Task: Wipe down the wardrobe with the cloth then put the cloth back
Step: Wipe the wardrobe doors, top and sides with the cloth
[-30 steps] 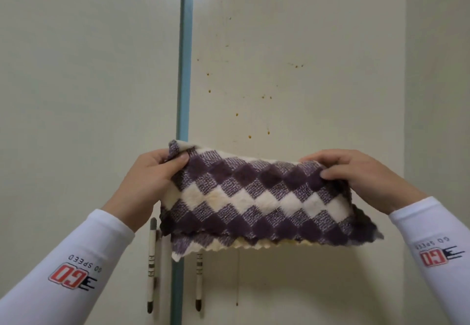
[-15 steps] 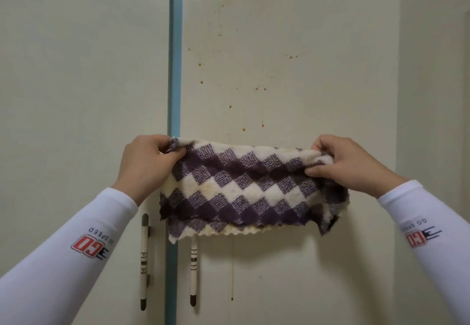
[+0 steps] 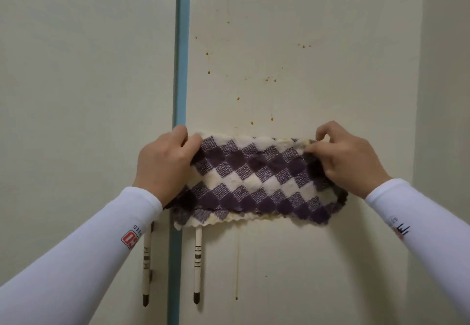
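Note:
A purple-and-white checked cloth (image 3: 254, 179) is stretched flat in front of the pale wardrobe door (image 3: 318, 44). My left hand (image 3: 165, 164) grips its left end and my right hand (image 3: 348, 161) pinches its upper right corner. Small orange-brown spots (image 3: 239, 98) dot the door above the cloth, and a thin brown drip line (image 3: 237, 261) runs down below it. Whether the cloth touches the door I cannot tell.
A blue vertical strip (image 3: 181, 44) separates the two wardrobe doors. Two slim white handles with dark tips hang below the cloth, the left handle (image 3: 147, 268) and the right handle (image 3: 197, 266). A wall corner (image 3: 422, 70) borders the wardrobe on the right.
Both hands have raised the cloth up the door, nearer the spots. The cloth's right end has been gathered tighter under my right hand.

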The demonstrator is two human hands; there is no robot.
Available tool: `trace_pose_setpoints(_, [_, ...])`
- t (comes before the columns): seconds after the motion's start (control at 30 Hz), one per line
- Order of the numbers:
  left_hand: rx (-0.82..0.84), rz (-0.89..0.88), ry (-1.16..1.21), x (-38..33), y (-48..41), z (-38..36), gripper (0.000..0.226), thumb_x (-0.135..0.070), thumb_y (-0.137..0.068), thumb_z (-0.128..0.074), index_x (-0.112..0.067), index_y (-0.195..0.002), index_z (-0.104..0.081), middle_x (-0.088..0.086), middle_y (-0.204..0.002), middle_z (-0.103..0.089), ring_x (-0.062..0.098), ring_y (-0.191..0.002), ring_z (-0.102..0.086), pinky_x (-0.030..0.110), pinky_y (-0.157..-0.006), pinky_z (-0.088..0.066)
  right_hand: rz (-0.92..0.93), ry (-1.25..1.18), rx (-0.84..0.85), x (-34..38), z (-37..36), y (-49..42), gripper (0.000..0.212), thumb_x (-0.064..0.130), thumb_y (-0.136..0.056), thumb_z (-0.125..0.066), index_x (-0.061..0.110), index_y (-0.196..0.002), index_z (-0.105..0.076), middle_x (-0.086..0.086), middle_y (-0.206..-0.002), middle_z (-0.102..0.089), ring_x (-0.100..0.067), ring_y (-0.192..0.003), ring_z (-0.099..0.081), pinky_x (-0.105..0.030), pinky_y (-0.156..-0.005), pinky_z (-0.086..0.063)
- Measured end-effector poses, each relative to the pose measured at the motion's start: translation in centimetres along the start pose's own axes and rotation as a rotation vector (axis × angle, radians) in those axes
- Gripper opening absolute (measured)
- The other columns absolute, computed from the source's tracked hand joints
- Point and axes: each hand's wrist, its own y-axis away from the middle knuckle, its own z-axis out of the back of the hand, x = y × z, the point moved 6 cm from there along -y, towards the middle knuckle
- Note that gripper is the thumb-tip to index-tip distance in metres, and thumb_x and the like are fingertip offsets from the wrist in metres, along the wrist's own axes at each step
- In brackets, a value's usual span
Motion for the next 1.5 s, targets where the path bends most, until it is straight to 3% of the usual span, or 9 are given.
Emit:
trace_pose_setpoints(0.17, [0.091,0.105,-0.041,-1.1,0.3,0.6,0.014,0.005,-0.054,-0.066,-0.005,-0.057,-0.056,0.012,-0.064,-0.043,0.019,-0.051,-0.026,0.016,-0.05,-0.004,0.015,0.381,-0.184,1.1,-0.2,1.6,0.026,-0.002,-0.076,-0.058,0.018,-0.082,-0.073,-0.009,-0.079,-0.062,-0.027,-0.068,-0.045,-0.035,-0.059,-0.027])
trace_pose_setpoints(0.27, [0.304,0.182,-0.116,-2.7,0.1,0.3,0.038,-0.032,-0.086,-0.058,-0.009,-0.06,-0.043,0.002,-0.067,-0.04,0.025,-0.058,-0.043,0.022,-0.045,-0.014,-0.172,0.558,0.051,2.2,-0.5,1.0,0.021,0.004,-0.071,-0.055,0.017,-0.082,-0.068,-0.003,-0.068,-0.056,-0.025,-0.063,-0.044,-0.032,-0.06,-0.021])
trace_pose_setpoints(0.37, [0.437,0.214,-0.005,-4.3,-0.5,-0.2,0.05,-0.051,-0.09,-0.043,-0.015,-0.057,-0.033,-0.003,-0.06,-0.036,0.021,-0.062,-0.043,0.025,-0.052,-0.031,-0.373,0.371,0.356,3.5,-1.2,0.4,0.023,0.025,-0.089,-0.045,0.012,-0.103,-0.058,-0.004,-0.085,-0.065,-0.027,-0.07,-0.056,-0.026,-0.052,-0.022])
trace_pose_setpoints(0.47, [0.459,0.404,0.282,-4.4,-0.5,-1.1,0.05,-0.052,-0.086,-0.05,-0.011,-0.059,-0.042,0.002,-0.061,-0.044,0.026,-0.064,-0.047,0.029,-0.057,-0.035,-0.501,0.054,0.249,3.8,-1.7,-0.3,0.032,0.031,-0.093,-0.041,0.005,-0.107,-0.053,-0.013,-0.103,-0.062,-0.032,-0.092,-0.057,-0.03,-0.061,-0.034])
trace_pose_setpoints(0.53, [0.349,0.523,0.41,-4.6,0.0,-1.5,0.054,-0.051,-0.084,-0.055,0.002,-0.096,-0.057,0.013,-0.085,-0.06,0.033,-0.086,-0.056,0.035,-0.068,-0.042,-0.607,-0.087,0.165,3.7,-2.3,0.0,0.034,0.029,-0.091,-0.045,0.002,-0.11,-0.052,-0.018,-0.108,-0.059,-0.034,-0.1,-0.054,-0.034,-0.071,-0.037])
trace_pose_setpoints(0.67, [0.212,0.687,0.474,-5.8,2.0,-2.6,0.094,-0.04,-0.082,-0.063,0.004,-0.145,-0.009,0.023,-0.134,-0.034,0.035,-0.124,-0.03,0.035,-0.103,-0.022,-0.75,-0.236,-0.03,4.3,-4.1,1.6,0.049,0.02,-0.088,-0.052,0.0,-0.132,-0.043,-0.022,-0.117,-0.048,-0.036,-0.11,-0.043,-0.037,-0.089,-0.034])
trace_pose_setpoints(0.93, [-0.051,0.361,0.271,-6.5,2.8,-3.6,0.036,-0.031,-0.076,-0.058,-0.021,-0.109,-0.048,0.024,-0.137,-0.042,0.045,-0.126,-0.033,0.066,-0.086,-0.036,-0.354,-0.103,-0.363,5.8,-4.7,2.8,0.042,0.023,-0.078,-0.048,0.026,-0.121,-0.045,-0.007,-0.122,-0.05,-0.029,-0.112,-0.041,-0.043,-0.076,-0.042])
trace_pose_setpoints(1.17, [0.096,0.212,0.079,-5.9,1.4,-6.3,0.064,-0.069,-0.085,-0.021,-0.04,-0.142,-0.022,0.017,-0.154,-0.013,0.042,-0.139,-0.007,0.081,-0.085,-0.017,-0.191,0.048,-0.017,5.2,-7.1,1.1,0.051,0.058,-0.092,-0.028,0.041,-0.14,-0.028,-0.002,-0.153,-0.025,-0.031,-0.142,-0.015,-0.073,-0.096,-0.014])
trace_pose_setpoints(1.5, [-0.007,0.201,0.039,-3.1,-8.2,-4.8,0.067,-0.073,-0.081,-0.015,-0.046,-0.143,-0.015,0.012,-0.156,-0.005,0.039,-0.141,-0.001,0.074,-0.097,-0.011,-0.18,0.123,-0.029,1.1,-4.8,-7.7,0.06,0.068,-0.088,-0.012,0.042,-0.142,-0.018,0.002,-0.155,-0.019,-0.026,-0.143,-0.007,-0.077,-0.095,-0.003])
